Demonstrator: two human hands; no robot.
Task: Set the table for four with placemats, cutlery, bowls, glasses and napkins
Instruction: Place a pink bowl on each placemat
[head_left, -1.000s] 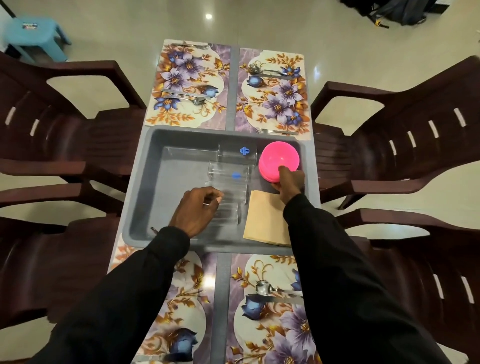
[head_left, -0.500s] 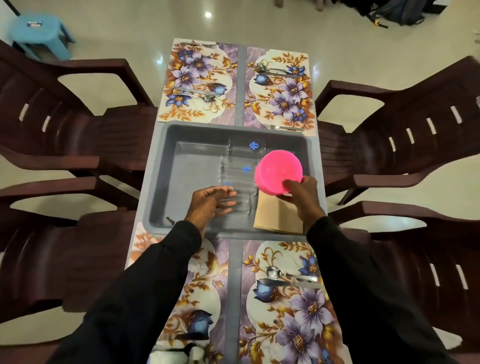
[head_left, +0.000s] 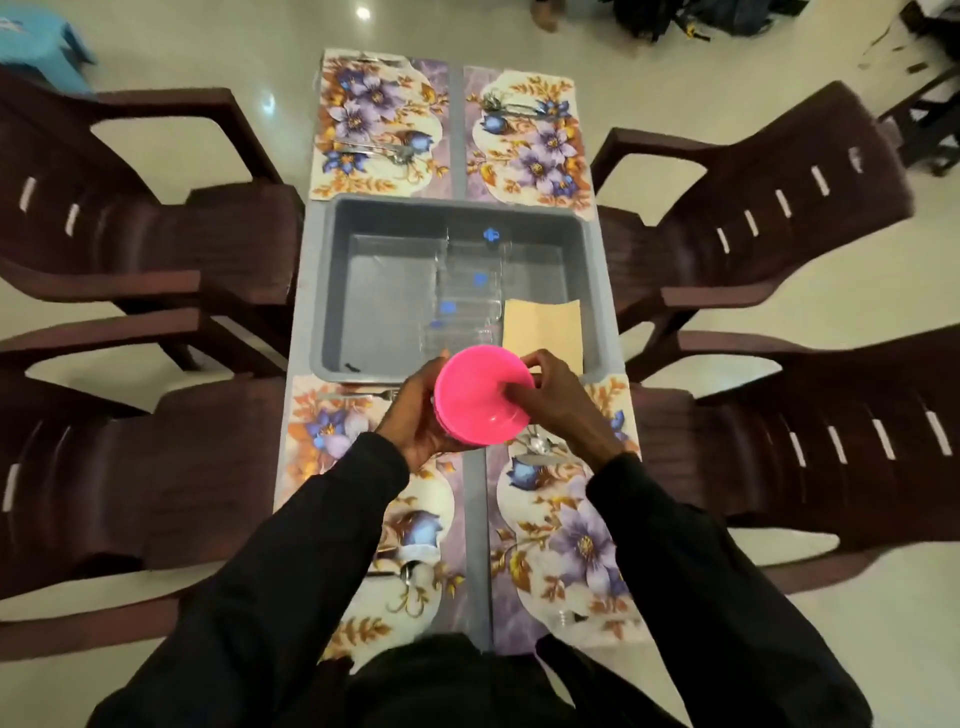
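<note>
A stack of pink bowls (head_left: 480, 397) is held above the near placemats, just in front of the grey tub (head_left: 382, 291). My left hand (head_left: 415, 423) cups the stack from the left and below. My right hand (head_left: 558, 402) grips its right rim, thumb inside the top bowl. Several clear glasses (head_left: 467, 291) lie in a row inside the tub, beside a tan napkin pile (head_left: 543, 330). Floral placemats lie at the far left (head_left: 379, 124), far right (head_left: 527, 135), near left (head_left: 332, 441) and near right (head_left: 566, 530). Cutlery rests on each.
Dark brown plastic chairs flank the narrow table: two on the left (head_left: 130, 218), (head_left: 119, 483) and two on the right (head_left: 779, 208), (head_left: 831, 441). A blue stool (head_left: 36, 47) stands at the far left on the pale floor.
My right hand lifted the pink bowls out of the tub and brought them toward me. My left hand left the glasses and now supports the stack.
</note>
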